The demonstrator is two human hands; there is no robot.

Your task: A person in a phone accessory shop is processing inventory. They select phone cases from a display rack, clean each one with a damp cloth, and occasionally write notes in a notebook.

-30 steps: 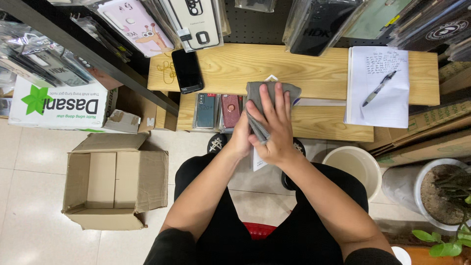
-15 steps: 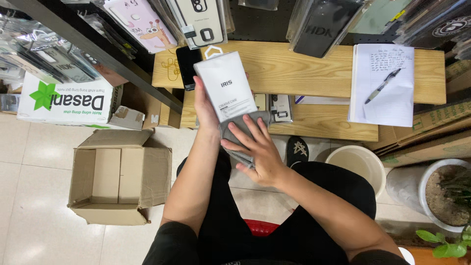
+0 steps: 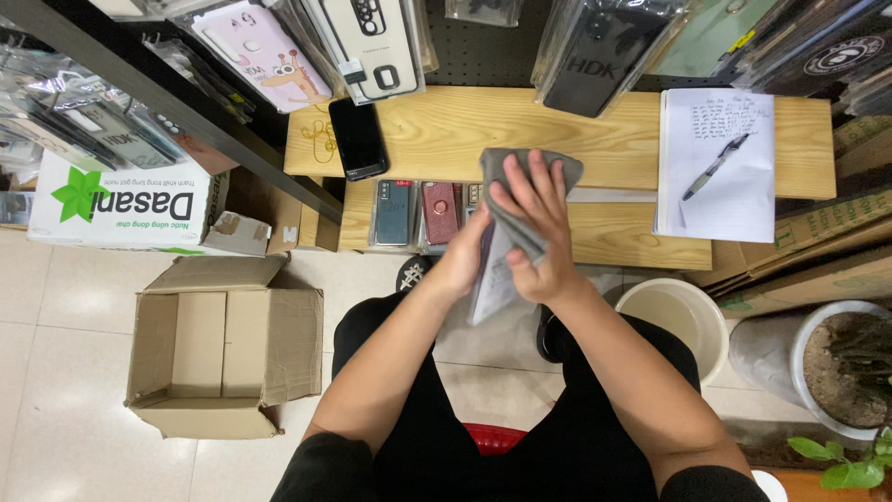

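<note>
My left hand grips a flat clear-and-white packaged phone case from its left side and holds it above my lap. My right hand presses a grey cloth against the face of that package, fingers spread over the cloth. The cloth drapes over the package's top end and hides most of it. Both hands hover in front of a light wooden shelf.
A black phone and a notepad with a pen lie on the shelf. Several phone cases sit on its lower step. An open cardboard box is on the floor at left, a white bucket and a plant pot at right.
Half a second ago my left hand held the package up with its white face showing and the cloth below it. Now the package is lower and my right hand has the cloth on it.
</note>
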